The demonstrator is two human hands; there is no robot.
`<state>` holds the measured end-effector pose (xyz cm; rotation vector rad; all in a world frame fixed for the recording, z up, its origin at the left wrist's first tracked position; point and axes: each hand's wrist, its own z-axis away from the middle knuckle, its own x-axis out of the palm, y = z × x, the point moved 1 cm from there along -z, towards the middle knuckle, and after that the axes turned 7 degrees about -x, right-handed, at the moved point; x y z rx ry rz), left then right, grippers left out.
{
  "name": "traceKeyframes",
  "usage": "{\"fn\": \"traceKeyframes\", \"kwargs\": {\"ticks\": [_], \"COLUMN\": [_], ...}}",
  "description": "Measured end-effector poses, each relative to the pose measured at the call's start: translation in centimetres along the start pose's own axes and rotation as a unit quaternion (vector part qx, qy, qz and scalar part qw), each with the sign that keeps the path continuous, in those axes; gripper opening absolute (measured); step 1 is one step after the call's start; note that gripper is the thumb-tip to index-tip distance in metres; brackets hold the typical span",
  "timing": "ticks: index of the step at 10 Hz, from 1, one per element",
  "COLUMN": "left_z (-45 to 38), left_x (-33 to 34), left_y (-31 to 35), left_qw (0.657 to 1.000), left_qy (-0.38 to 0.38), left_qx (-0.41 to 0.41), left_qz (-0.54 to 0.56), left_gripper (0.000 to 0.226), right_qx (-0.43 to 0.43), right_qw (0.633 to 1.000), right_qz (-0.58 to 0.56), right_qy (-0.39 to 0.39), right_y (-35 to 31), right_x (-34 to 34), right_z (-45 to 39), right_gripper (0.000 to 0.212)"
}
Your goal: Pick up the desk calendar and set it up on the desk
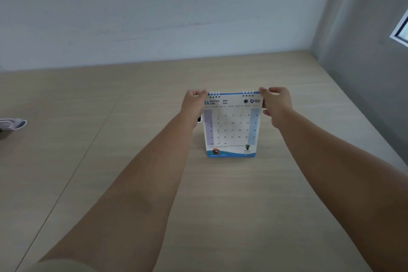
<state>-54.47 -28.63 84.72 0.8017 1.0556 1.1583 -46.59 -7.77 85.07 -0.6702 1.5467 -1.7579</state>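
Observation:
The desk calendar [232,126] stands upright on the light wooden desk [242,194], its June page facing me and its blue bottom edge resting on the desk. White spiral rings run along its top. My left hand [194,106] pinches the top left corner. At the top right corner, my right hand [277,105] grips the calendar's upper edge and side. Both arms reach forward from the bottom of the view. A small dark thing shows just behind my left wrist; what it is cannot be told.
The desk runs back to a pale wall, with a grey wall close on the right. A seam crosses the desk diagonally on the left. A grey and white object [12,123] lies at the left edge. A window frame corner [400,31] shows at upper right.

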Motion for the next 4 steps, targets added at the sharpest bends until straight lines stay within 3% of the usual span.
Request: {"fn": "traceKeyframes", "kwargs": {"ticks": [2, 3, 4], "left_z": [-0.1, 0.5, 1.4], "left_x": [0.1, 0.3, 0.0], "left_y": [0.3, 0.5, -0.8], "left_qw": [1.0, 0.998, 0.996], "left_qy": [0.007, -0.023, -0.031], "left_qx": [-0.01, -0.018, -0.044], "left_qz": [-0.01, -0.063, -0.073], "left_gripper": [0.026, 0.039, 0.066], "right_qx": [-0.007, -0.009, -0.026], "right_qw": [1.0, 0.995, 0.993], "right_qz": [0.021, 0.093, 0.113], "right_qy": [-0.009, -0.023, -0.004], "right_y": [-0.3, 0.0, -0.9], "right_x": [0.0, -0.5, -1.6], "right_z": [-0.7, -1.1, -0.6], "right_gripper": [0.045, 0.062, 0.074]}}
